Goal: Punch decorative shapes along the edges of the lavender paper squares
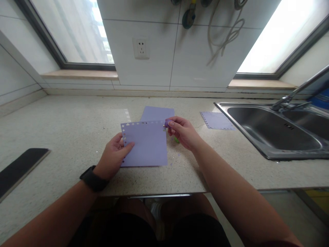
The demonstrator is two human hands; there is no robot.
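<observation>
A purple sheet (146,145) with small shaped holes along its top and left edges is held above the counter. My left hand (114,152) grips its left edge, thumb on top and fingers behind. At the sheet's upper right corner, my right hand (182,132) is closed on a small purple punch (167,123). Behind the held sheet lies another purple sheet (159,112), partly covered. A small green object (177,139) sits beneath my right hand, mostly hidden. Tiny paper bits are scattered right of the held sheet.
A purple sheet with holes along its edges (217,120) lies beside the steel sink (272,132) on the right. At the far left is a dark flat object (23,168). The counter's front edge (159,195) is near my legs. A tiled wall with a socket (141,48) stands behind.
</observation>
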